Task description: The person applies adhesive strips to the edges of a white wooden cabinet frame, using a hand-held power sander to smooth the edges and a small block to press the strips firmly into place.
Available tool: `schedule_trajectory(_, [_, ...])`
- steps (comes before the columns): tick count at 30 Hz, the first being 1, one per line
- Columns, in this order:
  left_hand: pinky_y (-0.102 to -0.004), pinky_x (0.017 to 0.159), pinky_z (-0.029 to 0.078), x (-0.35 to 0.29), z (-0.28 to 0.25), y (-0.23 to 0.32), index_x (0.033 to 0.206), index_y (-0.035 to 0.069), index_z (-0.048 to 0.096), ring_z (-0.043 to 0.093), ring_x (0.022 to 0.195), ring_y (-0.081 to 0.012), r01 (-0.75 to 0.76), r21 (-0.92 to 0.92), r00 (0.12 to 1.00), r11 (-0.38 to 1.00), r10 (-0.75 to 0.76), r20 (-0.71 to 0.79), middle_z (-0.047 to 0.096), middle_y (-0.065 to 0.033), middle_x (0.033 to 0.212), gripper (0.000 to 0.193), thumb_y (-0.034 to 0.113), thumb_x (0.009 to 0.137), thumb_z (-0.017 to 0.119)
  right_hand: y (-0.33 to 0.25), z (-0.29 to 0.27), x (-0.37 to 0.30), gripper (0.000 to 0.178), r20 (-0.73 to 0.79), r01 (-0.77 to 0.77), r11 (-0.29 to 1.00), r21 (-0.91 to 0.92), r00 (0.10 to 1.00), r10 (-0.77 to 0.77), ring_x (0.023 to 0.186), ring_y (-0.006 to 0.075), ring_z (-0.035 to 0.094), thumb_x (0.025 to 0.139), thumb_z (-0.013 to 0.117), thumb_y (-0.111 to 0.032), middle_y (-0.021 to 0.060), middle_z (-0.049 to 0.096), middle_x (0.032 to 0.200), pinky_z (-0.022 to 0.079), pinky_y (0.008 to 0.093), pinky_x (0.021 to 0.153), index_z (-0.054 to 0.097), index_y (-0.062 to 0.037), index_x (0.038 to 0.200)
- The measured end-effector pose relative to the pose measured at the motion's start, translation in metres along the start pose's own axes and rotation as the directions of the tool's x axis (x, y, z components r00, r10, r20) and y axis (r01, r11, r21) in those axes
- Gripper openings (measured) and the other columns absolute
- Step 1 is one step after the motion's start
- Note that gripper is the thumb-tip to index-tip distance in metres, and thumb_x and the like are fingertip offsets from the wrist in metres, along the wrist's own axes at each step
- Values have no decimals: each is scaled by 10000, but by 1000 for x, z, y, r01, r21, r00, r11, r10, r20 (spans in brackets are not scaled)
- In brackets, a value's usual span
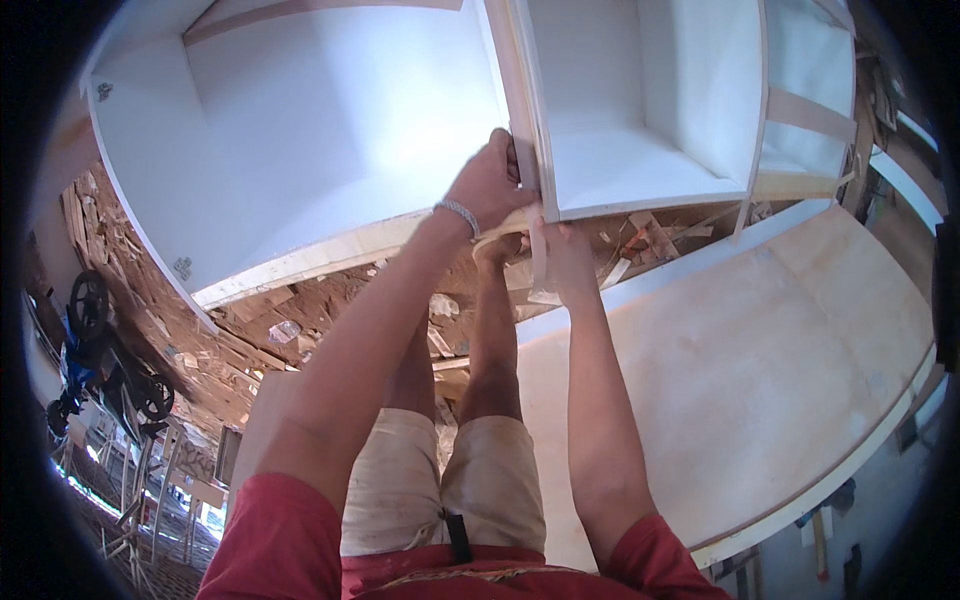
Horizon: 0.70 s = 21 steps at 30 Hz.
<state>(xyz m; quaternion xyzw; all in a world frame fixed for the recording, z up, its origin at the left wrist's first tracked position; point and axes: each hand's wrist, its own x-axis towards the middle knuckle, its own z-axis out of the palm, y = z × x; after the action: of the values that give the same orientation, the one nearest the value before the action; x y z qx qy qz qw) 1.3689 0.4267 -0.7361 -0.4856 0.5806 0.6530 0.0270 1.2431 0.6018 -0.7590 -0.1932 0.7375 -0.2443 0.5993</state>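
Curling the left grip point(492, 180) against the lower front edge of the upright divider point(524, 70), not showing clearly whether pinching anything there. Pinching the thin pale strip point(539, 255) in the right grip point(566, 262), just below the divider's lower end. Running lengthwise nearly in line with the divider, lying at the right grip's left side, so keeping that hand nearer. Passing outward, meeting white compartments point(340, 120) on both sides of the divider, a broad pale panel point(740, 370) to its lower right, wood scraps point(262, 303) to its lower left.
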Motion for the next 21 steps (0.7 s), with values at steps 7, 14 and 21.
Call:
schedule_trajectory(7, [-388,833,561,-7,9,-6,1078,35,454,703,900,-301,119,20,989,993,-116,-91,688,-158,933,576,307,770,857,-19,13,-3,431,16,-215,888,407,973,228,952,135,632,990,699,-349,57,657,1162,545,293,857,645,6,1228])
schedule_trajectory(14, [-393,858,555,12,-4,9,1051,24,510,700,919,-308,146,155,988,977,-151,21,697,-160,966,591,314,712,897,5,10,-1,487,-249,-11,998,-61,968,-5,971,126,646,962,726,-383,59,718,1080,522,305,840,661,15,1236])
schedule_trajectory(21, [-396,849,555,83,-84,45,1025,17,581,684,954,-318,118,354,991,928,-85,-105,694,-158,981,694,388,589,974,9,8,-2,508,-237,-167,984,63,955,177,902,162,686,949,729,-453,93,742,950,523,323,843,710,43,1057])
